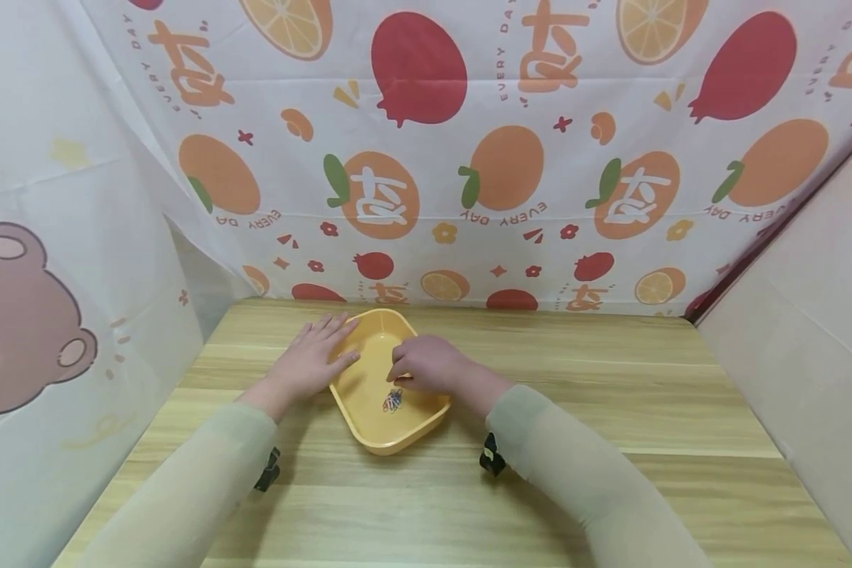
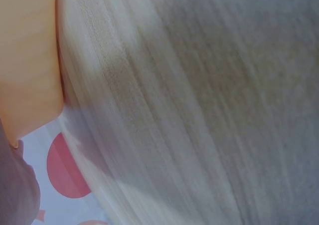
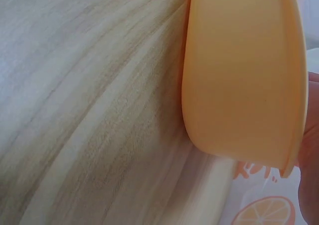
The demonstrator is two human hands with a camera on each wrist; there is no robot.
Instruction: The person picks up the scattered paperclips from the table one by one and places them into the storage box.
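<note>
A yellow plastic tray [image 1: 369, 426] sits at an angle on the wooden table, and its outer wall [image 3: 239, 85] fills much of the right wrist view. Inside lies a small pile of coloured paper clips [image 1: 393, 401]. My left hand [image 1: 315, 356] rests on the tray's left rim with straight, spread fingers, the thumb reaching over the inside. Over the right rim comes my right hand [image 1: 429, 363], fingers bent down into the tray just above the pile. Its fingertips are close together, and I cannot tell whether they pinch a clip. Both wrist views show only part of each hand.
The wood-grain table [image 1: 610, 394] extends around the tray on all sides. Behind it hangs a fruit-print cloth [image 1: 504, 237]. A white cloth with a bear [image 1: 21, 315] stands at the left, and a plain pale panel [image 1: 809, 315] at the right.
</note>
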